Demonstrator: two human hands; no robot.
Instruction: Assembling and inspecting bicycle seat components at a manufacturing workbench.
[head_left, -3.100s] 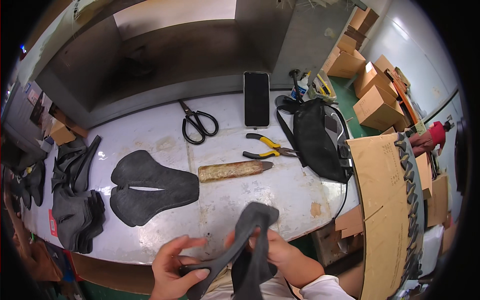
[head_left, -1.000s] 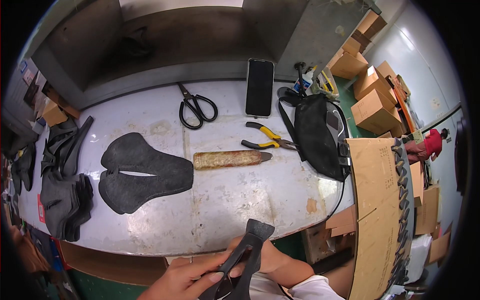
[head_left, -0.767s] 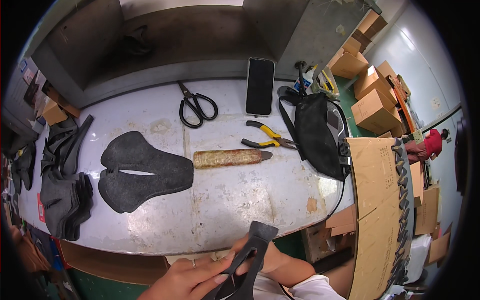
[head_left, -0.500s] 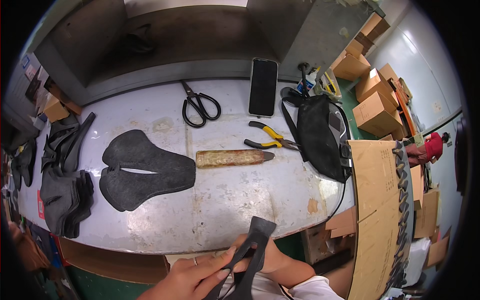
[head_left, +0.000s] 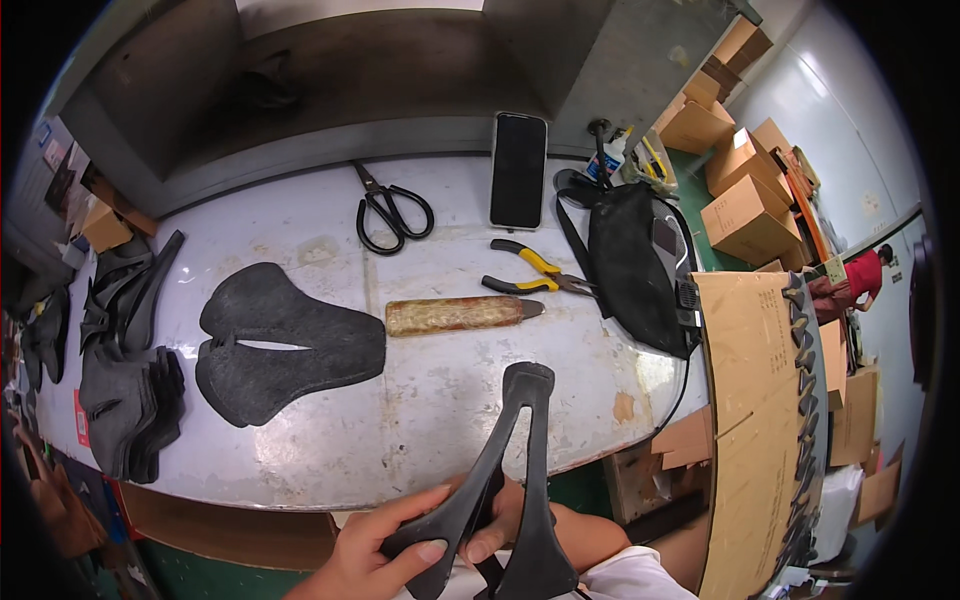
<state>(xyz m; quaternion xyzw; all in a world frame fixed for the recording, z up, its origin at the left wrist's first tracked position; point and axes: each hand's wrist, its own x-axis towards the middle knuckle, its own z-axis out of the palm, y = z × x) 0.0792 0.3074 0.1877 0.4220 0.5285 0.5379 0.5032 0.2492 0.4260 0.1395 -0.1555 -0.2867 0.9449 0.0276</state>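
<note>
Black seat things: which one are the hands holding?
The forked piece with the long open gap, its narrow end topmost in the picture. The wide flat piece with a thin slit lies on the table; the stacked pieces are farther left.

Behind the saddle frame [head_left: 540, 500], the knife [head_left: 455, 316] lies on the table [head_left: 440, 430], right of the saddle pad [head_left: 330, 352].

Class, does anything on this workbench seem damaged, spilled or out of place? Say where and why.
A brown patch near the right front edge of the bench top looks odd, breaking its pale surface; stain or chipping, I cannot tell. The held black piece shows no obvious damage.
</note>
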